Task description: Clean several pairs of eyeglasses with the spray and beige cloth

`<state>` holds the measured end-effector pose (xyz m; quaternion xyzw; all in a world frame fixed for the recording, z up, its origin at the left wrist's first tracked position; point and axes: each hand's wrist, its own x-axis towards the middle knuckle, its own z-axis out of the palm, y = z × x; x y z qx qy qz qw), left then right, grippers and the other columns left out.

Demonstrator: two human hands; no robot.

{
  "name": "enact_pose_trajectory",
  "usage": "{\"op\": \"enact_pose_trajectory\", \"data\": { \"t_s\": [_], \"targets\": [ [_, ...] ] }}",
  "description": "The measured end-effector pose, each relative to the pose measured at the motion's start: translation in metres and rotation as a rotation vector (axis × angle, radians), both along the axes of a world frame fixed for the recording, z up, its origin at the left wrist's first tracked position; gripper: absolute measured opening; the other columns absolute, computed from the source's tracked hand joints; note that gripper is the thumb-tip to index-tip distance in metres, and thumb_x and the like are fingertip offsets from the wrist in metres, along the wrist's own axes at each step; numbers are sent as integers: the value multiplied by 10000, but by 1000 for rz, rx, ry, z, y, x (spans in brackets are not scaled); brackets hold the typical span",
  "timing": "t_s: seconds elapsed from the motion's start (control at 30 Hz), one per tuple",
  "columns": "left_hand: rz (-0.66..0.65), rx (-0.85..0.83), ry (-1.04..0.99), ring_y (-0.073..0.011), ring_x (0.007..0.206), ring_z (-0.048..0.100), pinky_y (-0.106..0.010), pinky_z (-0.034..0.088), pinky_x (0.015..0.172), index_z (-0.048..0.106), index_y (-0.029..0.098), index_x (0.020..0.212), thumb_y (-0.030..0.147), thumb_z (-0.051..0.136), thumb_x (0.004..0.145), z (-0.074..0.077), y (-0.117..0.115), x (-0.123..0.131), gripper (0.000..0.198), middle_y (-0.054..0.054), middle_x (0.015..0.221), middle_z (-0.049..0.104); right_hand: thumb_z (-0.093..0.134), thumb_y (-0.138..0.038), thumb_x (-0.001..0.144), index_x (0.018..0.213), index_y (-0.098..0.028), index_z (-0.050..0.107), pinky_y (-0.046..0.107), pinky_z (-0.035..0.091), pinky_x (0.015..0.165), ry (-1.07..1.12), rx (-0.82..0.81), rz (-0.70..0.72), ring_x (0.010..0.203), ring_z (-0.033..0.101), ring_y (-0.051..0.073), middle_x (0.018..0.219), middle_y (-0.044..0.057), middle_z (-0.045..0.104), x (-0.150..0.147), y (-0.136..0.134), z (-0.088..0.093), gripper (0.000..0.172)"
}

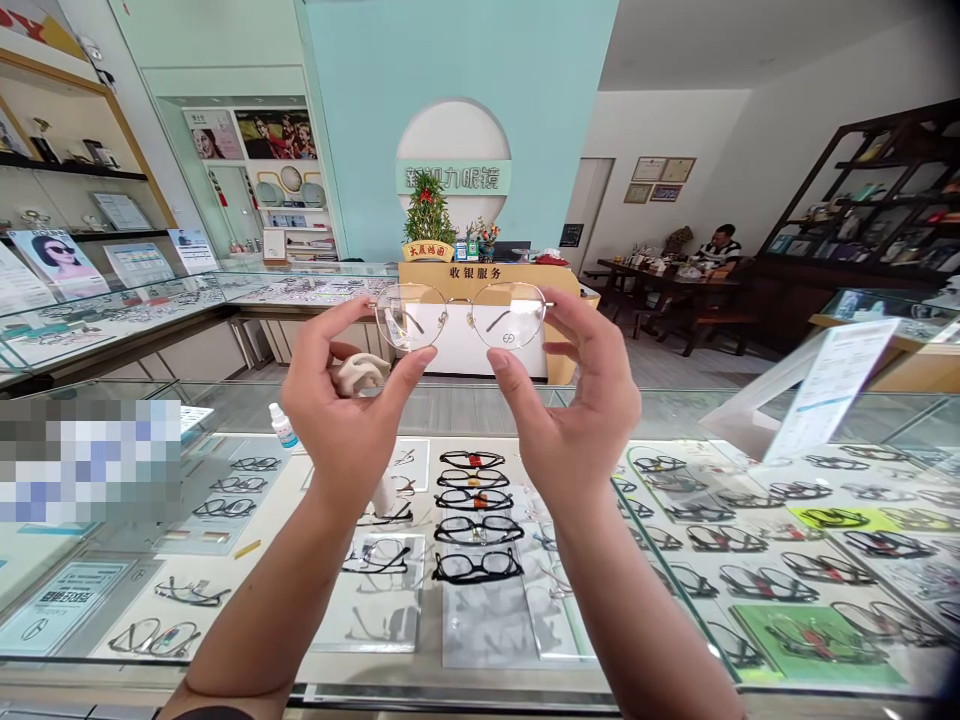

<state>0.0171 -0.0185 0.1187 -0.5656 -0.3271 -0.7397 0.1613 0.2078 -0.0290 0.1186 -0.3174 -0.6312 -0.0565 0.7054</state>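
Held up at eye level over the counter is a pair of eyeglasses [459,301] with thin metal rims and clear round lenses; a small mark shows on the right lens. My left hand [346,385] grips the left edge of the frame between thumb and fingers. Bunched in that same palm is a cream cleaning cloth [361,374]. On the other side my right hand [574,385] pinches the right edge, thumb below and fingers near the hinge. The folded-back temples show through the lenses.
Below lies a glass display counter [431,640] with rows of eyeglasses [478,530] inside. A small white spray bottle [283,426] stands at left, a tilted sign [832,390] at right. Farther off are a cashier desk [559,360] and a seated person [720,245].
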Motion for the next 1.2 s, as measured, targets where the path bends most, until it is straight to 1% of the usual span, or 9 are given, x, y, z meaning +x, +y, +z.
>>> {"op": "enact_pose_trajectory", "data": {
  "t_s": [0.13,0.23,0.3,0.43,0.63,0.73,0.87,1.03,1.2],
  "targets": [
    [3,51,5,-223,919,734,-451,615,793,755,343,1367,460,1007,877,-1,3,0,563,-52,1337,807,734,-440,1075,1618,-386,584,653,633,1129,-1,-21,32,1489,672,396,1591,138,685,-6,2,-3,567],
    [-4,77,5,-269,1062,780,-477,634,828,751,350,1380,429,1008,882,0,3,0,566,-57,1351,802,736,-446,1077,1628,-379,564,639,654,1108,-15,-10,15,1473,690,386,1602,147,684,-10,5,-6,582],
    [-12,93,8,-288,1108,785,-483,632,826,752,353,1380,413,1018,872,0,3,0,576,-57,1348,803,738,-449,1076,1630,-376,555,632,663,1096,-17,-8,-1,1465,696,384,1605,151,683,-11,6,-7,588],
    [-31,89,30,-281,1088,772,-478,629,809,736,364,1410,429,1002,891,-2,4,-1,587,-60,1374,778,718,-437,1089,1651,-402,527,634,642,1118,-8,-5,29,1494,671,384,1643,141,648,-12,9,-10,594],
    [8,85,15,-224,929,742,-437,609,715,738,357,1393,462,1000,889,-3,5,1,577,-56,1359,785,706,-433,1092,1648,-403,513,625,642,1109,-10,1,19,1492,668,383,1639,145,639,-12,10,-10,590],
    [16,91,25,-241,981,758,-427,607,693,728,362,1413,465,982,909,-3,5,2,574,-64,1371,780,734,-431,1077,1619,-406,539,629,626,1129,19,-9,58,1501,660,386,1642,137,632,-13,10,-9,576],
    [29,116,39,-290,1103,773,-441,616,681,717,370,1429,451,968,925,-3,4,2,568,-79,1371,770,752,-394,1068,1584,-390,563,596,640,1100,21,-20,52,1466,689,360,1605,135,668,-14,10,-9,549],
    [38,132,65,-310,1169,786,-467,615,627,712,359,1421,499,909,980,-2,1,0,503,-65,1413,755,770,-358,1059,1524,-363,588,525,667,1032,13,-49,68,1422,727,316,1551,124,716,-14,11,-8,500],
    [81,108,64,-332,1239,787,-464,644,621,709,346,1402,567,866,1001,-1,1,0,484,-63,1391,771,771,-342,1056,1514,-363,587,510,666,1030,25,-39,72,1430,722,309,1549,120,717,-15,11,-9,493]
  ]
}}
